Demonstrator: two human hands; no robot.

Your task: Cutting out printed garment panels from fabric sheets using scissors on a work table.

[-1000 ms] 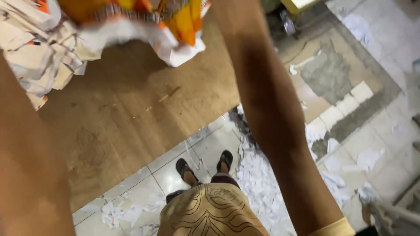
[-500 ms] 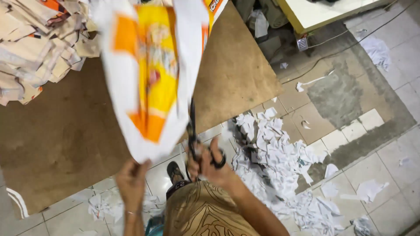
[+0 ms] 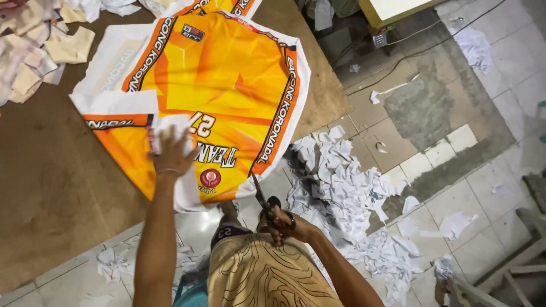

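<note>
Brown board (image 3: 57, 187) bears one orange sheet (image 3: 227, 96); two hands: left (image 3: 170, 150) flat on it, right (image 3: 281, 222) gripping one scissors (image 3: 263, 199).

Single view, head-mounted, looking steeply down past the wearer's own lap and forearms. Near range: the left hand (image 3: 170, 152) sits just left of frame centre, the right hand (image 3: 282, 223) low at 6 o'clock. The brown tabletop (image 3: 51, 187) fills 8 to 12 o'clock; the tiled floor (image 3: 500, 74) runs from 1 to 5 o'clock, farther off. Frame tilted (table edge runs diagonally). No second view, so nothing overlaps.
</note>
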